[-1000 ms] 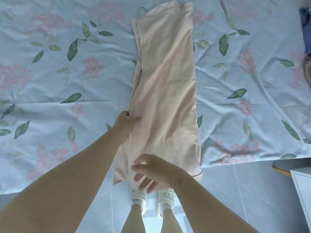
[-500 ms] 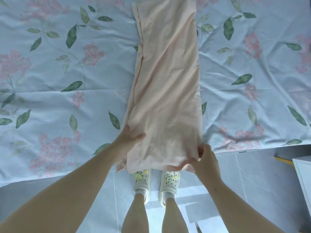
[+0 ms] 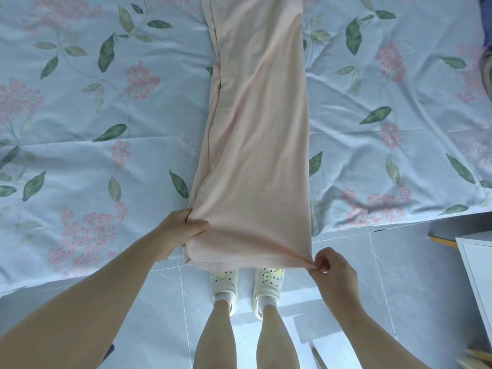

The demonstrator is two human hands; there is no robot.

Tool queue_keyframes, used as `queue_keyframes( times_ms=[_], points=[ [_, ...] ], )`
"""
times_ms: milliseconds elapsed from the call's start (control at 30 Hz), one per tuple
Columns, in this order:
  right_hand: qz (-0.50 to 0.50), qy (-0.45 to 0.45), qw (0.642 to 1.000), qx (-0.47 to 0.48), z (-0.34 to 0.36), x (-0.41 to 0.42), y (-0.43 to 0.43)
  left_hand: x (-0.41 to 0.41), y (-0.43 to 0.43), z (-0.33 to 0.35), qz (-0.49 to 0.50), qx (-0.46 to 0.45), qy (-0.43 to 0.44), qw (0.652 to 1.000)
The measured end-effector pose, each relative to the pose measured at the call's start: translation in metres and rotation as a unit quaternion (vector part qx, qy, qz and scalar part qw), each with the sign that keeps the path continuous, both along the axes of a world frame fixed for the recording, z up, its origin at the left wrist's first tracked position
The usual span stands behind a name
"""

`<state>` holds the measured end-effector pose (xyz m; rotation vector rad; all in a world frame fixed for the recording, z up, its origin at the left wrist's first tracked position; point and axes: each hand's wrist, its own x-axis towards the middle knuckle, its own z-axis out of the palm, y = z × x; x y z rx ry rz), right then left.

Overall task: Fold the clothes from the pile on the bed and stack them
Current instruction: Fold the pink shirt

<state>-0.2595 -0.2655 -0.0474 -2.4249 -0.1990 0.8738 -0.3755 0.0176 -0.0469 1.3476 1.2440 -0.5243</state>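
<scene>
- Since a second ago the right grip (image 3: 332, 272) has left the middle of the hem. It has gone out to the near right corner, and the hem now runs taut from one grip to the other.
- Head view: the peach garment (image 3: 255, 129) is folded lengthwise into a long strip. It lies on the flowered bed (image 3: 106, 155) and runs straight away from both grips, with its far end out of sight past the top of the frame.
- The near end hangs just over the bed's edge, between the grips and above the shoes (image 3: 225, 283) on the tiled floor (image 3: 399, 262).
- The left grip (image 3: 181, 230) is clamped on the near left corner, with the thumb on top and the fingers curled under the bunched layers.
- The right grip pinches the near right corner between thumb and fingertips, pulling it outward and a little toward us.
- We judge that the lengthwise fold is done and that this step squares up the near end before a crosswise fold.
- Next, we would need to lift both corners together and carry them away from us along the strip.
- The left-edge layers beyond the left grip look loose, so they may slip apart unless we hold them firmly.
</scene>
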Motion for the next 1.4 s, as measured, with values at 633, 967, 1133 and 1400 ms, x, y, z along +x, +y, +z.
queue_keyframes(
  times_ms=[633, 967, 1133, 1400],
  points=[
    [-0.109, 0.15, 0.982, 0.017, -0.005, 0.024, 0.069, -0.019, -0.002, 0.006, -0.076, 0.05, 0.104, 0.99],
    [-0.222, 0.084, 0.971, -0.035, -0.012, 0.014, 0.036, 0.001, -0.001, 0.0, -0.153, 0.06, 0.1, 0.981],
    [-0.184, 0.075, 0.978, 0.057, -0.009, 0.04, 0.081, 0.061, 0.014, -0.006, 0.025, 0.169, 0.06, 0.984],
    [-0.17, 0.104, 0.979, 0.033, -0.026, 0.066, 0.1, 0.097, 0.044, -0.022, 0.147, 0.305, -0.036, 0.94]
  ],
)
